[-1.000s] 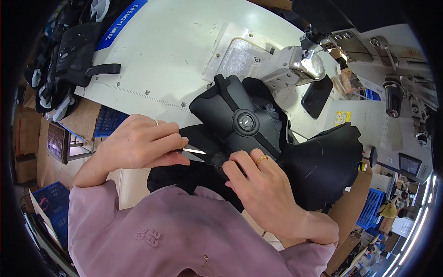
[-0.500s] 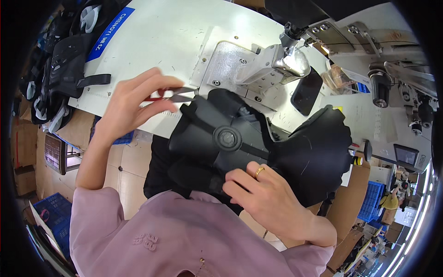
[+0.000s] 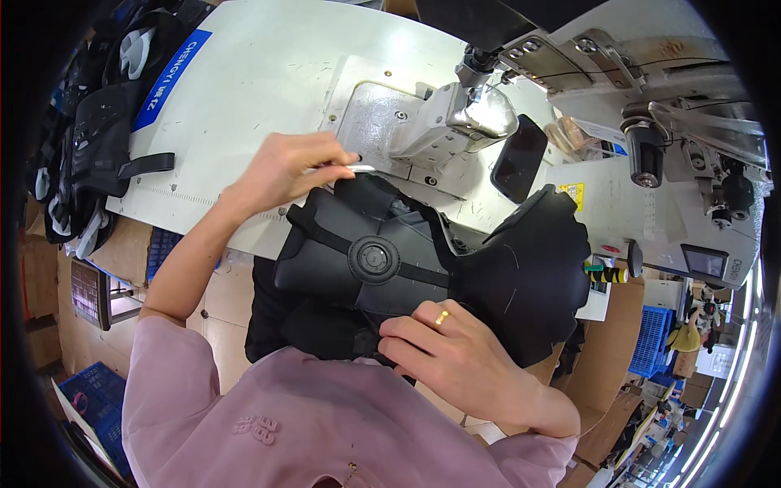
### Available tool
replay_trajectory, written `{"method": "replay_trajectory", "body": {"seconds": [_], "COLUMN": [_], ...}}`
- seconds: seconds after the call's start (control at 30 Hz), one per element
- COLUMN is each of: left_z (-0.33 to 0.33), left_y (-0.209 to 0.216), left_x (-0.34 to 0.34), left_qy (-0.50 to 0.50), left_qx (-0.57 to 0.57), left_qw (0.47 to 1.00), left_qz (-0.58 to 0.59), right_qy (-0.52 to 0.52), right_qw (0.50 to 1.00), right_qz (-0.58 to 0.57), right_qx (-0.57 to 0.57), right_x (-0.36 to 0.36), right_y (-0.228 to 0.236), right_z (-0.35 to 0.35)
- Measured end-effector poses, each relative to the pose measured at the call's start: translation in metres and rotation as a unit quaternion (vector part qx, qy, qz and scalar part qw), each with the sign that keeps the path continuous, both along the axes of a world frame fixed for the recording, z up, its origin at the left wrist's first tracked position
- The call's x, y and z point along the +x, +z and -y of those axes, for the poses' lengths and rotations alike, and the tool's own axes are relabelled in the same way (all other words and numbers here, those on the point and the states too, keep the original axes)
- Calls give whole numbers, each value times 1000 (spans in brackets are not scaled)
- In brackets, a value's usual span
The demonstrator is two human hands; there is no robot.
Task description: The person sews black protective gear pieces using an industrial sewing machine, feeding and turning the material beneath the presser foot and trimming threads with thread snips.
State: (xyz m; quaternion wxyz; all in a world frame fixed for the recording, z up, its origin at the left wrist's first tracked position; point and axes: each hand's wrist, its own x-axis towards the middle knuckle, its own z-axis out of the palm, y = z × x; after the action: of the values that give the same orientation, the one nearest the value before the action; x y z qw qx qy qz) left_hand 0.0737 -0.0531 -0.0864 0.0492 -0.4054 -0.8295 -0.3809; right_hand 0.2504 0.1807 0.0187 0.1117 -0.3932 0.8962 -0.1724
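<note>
My left hand (image 3: 289, 168) is raised over the white sewing table (image 3: 268, 73) and grips small metal thread snips (image 3: 346, 168), whose tip points right toward the machine's metal bed plate (image 3: 374, 122). A black padded piece (image 3: 390, 260) with straps and a round dial at its middle lies at the table's near edge, spreading to the right. My right hand (image 3: 451, 358), wearing a gold ring, pinches the near edge of that black piece close to my pink sleeve.
The sewing machine head (image 3: 472, 114) and its white body (image 3: 667, 163) stand at the upper right. A stack of black padded pieces (image 3: 89, 146) hangs off the table's left end. Blue crates (image 3: 655, 342) and cardboard sit on the floor to the right.
My left hand has lifted the snips from the black piece up and away toward the machine bed. The black piece has shifted nearer to me; my right hand stays on its near edge.
</note>
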Motion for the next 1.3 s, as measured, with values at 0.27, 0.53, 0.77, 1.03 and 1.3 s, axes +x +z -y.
{"method": "replay_trajectory", "body": {"seconds": [0.27, 0.53, 0.77, 1.03, 1.3], "left_z": [-2, -68, -69, 60, 244], "left_y": [78, 76, 73, 33, -13], "left_x": [25, 38, 49, 3, 24], "left_qy": [-123, -198, -230, 197, 633], "left_qx": [-31, -29, 21, 52, 57], "left_qw": [991, 970, 962, 974, 718], "left_qz": [-37, -140, -143, 97, -284], "right_qy": [-392, -383, -491, -586, -590], "right_qw": [842, 822, 773, 485, 575], "right_qz": [-364, -358, -331, -649, -457], "right_qx": [-72, -225, -227, 15, -335], "right_x": [6, 15, 51, 143, 14], "right_y": [1, -34, -26, 52, 24], "right_z": [-36, -47, -54, -155, -58]}}
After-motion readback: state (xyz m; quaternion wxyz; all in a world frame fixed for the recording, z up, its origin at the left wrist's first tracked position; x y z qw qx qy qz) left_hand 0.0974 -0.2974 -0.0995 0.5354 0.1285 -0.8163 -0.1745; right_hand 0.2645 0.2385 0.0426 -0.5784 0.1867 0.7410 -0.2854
